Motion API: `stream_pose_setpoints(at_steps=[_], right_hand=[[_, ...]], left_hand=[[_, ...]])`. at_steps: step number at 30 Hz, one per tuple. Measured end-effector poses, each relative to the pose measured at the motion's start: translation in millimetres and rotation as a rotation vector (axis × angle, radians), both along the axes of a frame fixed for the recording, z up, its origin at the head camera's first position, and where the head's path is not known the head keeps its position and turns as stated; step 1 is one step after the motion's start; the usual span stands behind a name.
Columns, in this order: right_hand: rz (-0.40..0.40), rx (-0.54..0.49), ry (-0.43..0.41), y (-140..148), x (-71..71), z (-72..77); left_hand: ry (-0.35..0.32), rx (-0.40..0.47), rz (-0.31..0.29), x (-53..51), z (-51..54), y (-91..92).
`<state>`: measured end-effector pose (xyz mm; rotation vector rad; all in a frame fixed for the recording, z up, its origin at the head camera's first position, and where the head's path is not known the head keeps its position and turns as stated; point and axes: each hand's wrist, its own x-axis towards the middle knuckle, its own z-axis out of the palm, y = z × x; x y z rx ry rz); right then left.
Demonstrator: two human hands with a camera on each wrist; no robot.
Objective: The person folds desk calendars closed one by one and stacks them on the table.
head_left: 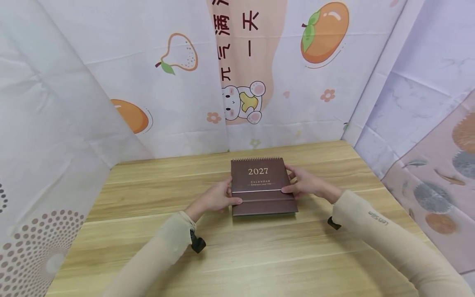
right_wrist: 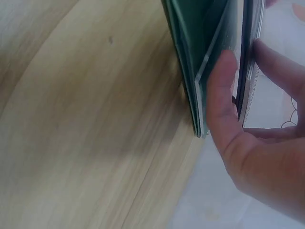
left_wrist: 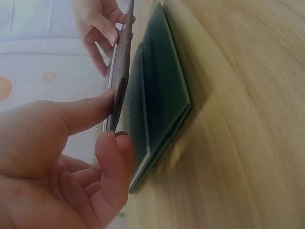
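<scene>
A brown spiral-bound desk calendar marked 2027 is held level by both hands over the table. The left hand pinches its left edge, thumb on the front cover and fingers beneath. At the opposite edge, the right hand grips it the same way. Beneath it, a green desk calendar lies on the wood, a small gap apart from the brown one in the left wrist view. In the right wrist view the green calendar shows its folded layers; from the head it is almost wholly hidden.
The wood-grain table runs back to a white printed curtain with fruit pictures and writing. More cloth hangs along the right side. Dark wrist cameras sit under the sleeves.
</scene>
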<state>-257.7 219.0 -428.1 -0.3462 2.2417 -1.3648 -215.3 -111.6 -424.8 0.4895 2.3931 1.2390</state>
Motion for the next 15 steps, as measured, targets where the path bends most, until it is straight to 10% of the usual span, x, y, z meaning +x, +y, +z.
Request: stream_pose_setpoints(at_steps=[15], right_hand=[[0.021,0.07,0.052,-6.8,-0.7,-8.5]], left_hand=[[0.029,-0.066,0.016,-6.3,-12.5,3.5]])
